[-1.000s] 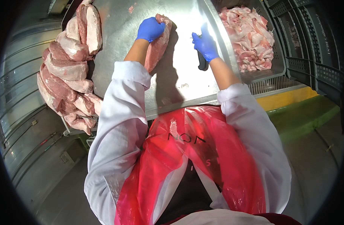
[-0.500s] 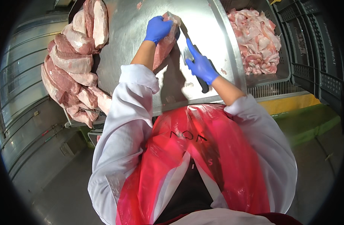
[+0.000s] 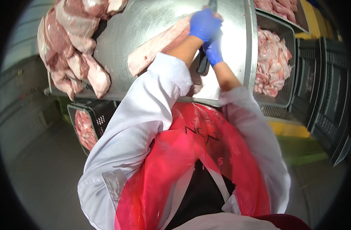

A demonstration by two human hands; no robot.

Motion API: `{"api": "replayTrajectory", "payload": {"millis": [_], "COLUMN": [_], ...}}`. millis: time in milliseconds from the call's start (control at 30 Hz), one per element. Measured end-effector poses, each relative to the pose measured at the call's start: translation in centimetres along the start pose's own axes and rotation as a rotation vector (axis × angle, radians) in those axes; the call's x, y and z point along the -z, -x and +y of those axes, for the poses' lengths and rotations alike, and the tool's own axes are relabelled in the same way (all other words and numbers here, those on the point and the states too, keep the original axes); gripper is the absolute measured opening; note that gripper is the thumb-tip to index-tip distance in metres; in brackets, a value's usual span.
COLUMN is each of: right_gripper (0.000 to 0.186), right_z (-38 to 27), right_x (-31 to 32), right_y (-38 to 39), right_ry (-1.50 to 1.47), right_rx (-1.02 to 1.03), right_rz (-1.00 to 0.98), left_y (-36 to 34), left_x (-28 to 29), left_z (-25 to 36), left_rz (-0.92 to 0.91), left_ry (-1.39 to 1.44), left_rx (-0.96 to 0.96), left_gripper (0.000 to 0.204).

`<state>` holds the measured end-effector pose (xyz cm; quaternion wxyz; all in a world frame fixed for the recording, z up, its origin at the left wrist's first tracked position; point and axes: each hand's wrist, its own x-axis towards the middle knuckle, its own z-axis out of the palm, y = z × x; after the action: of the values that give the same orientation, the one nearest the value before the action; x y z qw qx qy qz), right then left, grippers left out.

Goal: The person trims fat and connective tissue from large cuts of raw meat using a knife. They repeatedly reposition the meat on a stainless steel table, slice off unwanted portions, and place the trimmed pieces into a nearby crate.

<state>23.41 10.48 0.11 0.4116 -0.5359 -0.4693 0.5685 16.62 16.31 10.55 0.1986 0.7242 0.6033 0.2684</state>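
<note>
A long piece of raw meat (image 3: 152, 51), pale fat upward, lies slantwise on the steel work table (image 3: 118, 36). Gloved in blue, my left hand (image 3: 204, 25) is closed over its far right end, slightly blurred. My right hand (image 3: 214, 51), also in a blue glove, is right up against the left and closed around a knife (image 3: 203, 63). The black handle end sticks out below the right hand. Part of the blade shows beyond my left hand; the rest is hidden by the hands.
Several large cuts of meat (image 3: 70, 42) are heaped at the left of the table. Pale trimmings (image 3: 273, 63) fill a grey crate at the right, with another meat tray (image 3: 277, 7) behind it. Dark crates (image 3: 321, 84) stand farther right; a crate of meat (image 3: 85, 128) sits low at left.
Both hands have come together toward the right. The meat now lies at a different slant, with its pale fat side showing. My view has shifted, bringing the low left crate into sight.
</note>
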Motion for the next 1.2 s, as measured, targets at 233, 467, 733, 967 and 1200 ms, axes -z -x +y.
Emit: {"api": "replayTrajectory", "payload": {"millis": [233, 467, 733, 967, 1200], "right_gripper": [0.024, 0.034, 0.041, 0.041, 0.041], "right_z": [11.9, 17.2, 11.1, 5.8, -2.4], "right_x": [5.1, 5.9, 4.3, 1.0, -2.8], "right_y": [1.4, 6.1, 8.0, 9.3, 5.7], "right_ry": [-0.411, 0.009, 0.001, -0.551, 0.435], "right_rx": [-0.152, 0.046, 0.11, -0.288, -0.069], "right_rz": [-0.113, -0.026, -0.208, -0.081, -0.095], "left_y": [3.5, 4.7, 5.6, 5.0, 5.5], "left_x": [-2.8, -3.1, -1.1, -1.2, 0.2], "left_z": [2.9, 3.7, 5.1, 5.6, 6.2], "left_rz": [0.141, 0.334, 0.316, 0.488, 0.48], "left_ry": [0.43, 0.574, 0.722, 0.711, 0.762], "left_rx": [0.146, 0.154, 0.256, 0.174, 0.154], "left_gripper": [0.028, 0.025, 0.03, 0.026, 0.024]}}
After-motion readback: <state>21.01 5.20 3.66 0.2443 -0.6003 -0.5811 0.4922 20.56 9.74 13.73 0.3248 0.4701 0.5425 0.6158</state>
